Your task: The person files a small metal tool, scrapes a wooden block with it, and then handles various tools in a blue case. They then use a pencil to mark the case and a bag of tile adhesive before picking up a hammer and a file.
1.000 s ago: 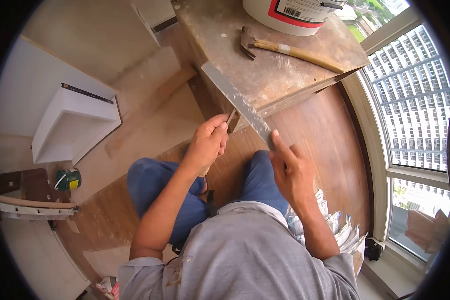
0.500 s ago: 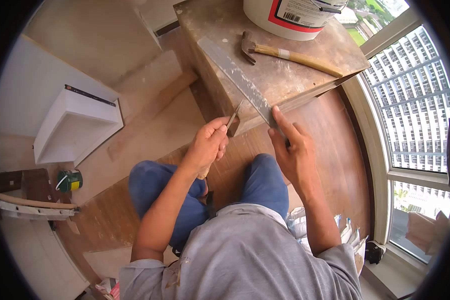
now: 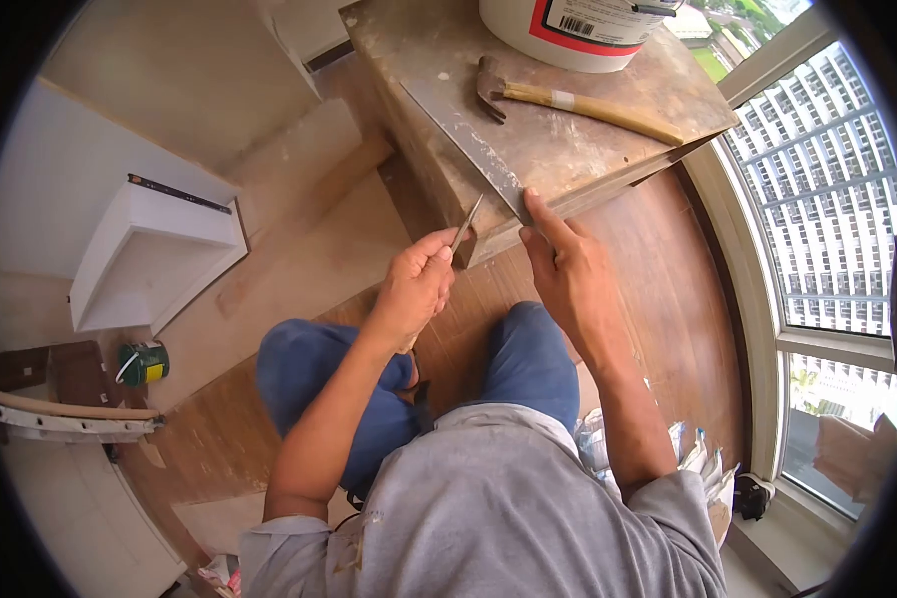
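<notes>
My left hand [image 3: 419, 284] is closed around a thin pointed metal tool [image 3: 468, 221] whose wooden handle end shows below the fist. Its tip points up and away, close to the near corner of a worn brown box [image 3: 558, 159]. With my right hand [image 3: 573, 274] I grip the near end of a long flat grey blade [image 3: 503, 184] speckled with white; my fingers hide that end. The blade reaches across the left part of the box top; whether it touches the surface I cannot tell. A claw hammer [image 3: 588, 110] with a wooden handle lies on the box.
A white bucket [image 3: 568, 45] stands at the back of the box. Left on the floor are a white open cabinet piece [image 3: 154, 259] and a green pail [image 3: 144, 363]. Windows [image 3: 832, 199] line the right side. Several bags [image 3: 703, 463] lie by my right elbow.
My right hand has moved slightly up and left with the blade, and the blade's face now shows narrower. My left hand and the pointed tool have barely moved.
</notes>
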A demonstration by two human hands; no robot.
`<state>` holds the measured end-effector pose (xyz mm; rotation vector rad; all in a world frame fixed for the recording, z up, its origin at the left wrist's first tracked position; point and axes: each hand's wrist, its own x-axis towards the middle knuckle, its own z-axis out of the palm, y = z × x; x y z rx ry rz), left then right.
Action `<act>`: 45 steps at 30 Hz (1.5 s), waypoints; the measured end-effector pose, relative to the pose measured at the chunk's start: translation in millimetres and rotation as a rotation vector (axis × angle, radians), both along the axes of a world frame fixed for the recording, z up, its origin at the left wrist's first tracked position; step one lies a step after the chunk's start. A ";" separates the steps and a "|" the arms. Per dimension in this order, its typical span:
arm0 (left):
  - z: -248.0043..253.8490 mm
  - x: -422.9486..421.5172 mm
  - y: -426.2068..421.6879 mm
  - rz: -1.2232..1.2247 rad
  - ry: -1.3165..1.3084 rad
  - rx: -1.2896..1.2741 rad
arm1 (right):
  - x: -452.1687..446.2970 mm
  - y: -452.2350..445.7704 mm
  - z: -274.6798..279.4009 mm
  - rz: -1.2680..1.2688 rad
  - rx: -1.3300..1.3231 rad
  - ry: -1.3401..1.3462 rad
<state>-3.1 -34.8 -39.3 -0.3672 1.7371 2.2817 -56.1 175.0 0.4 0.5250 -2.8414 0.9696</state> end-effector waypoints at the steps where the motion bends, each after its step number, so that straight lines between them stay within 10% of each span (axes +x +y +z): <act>1: 1.4 -0.4 -0.9 -0.007 -0.018 -0.014 | -8.2 -3.9 0.8 0.002 -0.094 0.013; 11: 0.4 -0.1 0.7 0.024 -0.077 -0.067 | 99.4 53.0 -8.7 -0.037 0.053 -0.175; 21: 0.5 -1.6 -0.3 -0.007 0.024 -0.067 | -8.4 -10.7 -0.6 0.007 -0.162 0.065; 45: -5.5 -1.6 3.1 0.014 0.007 -0.044 | 63.8 33.3 0.1 -0.024 -0.046 -0.051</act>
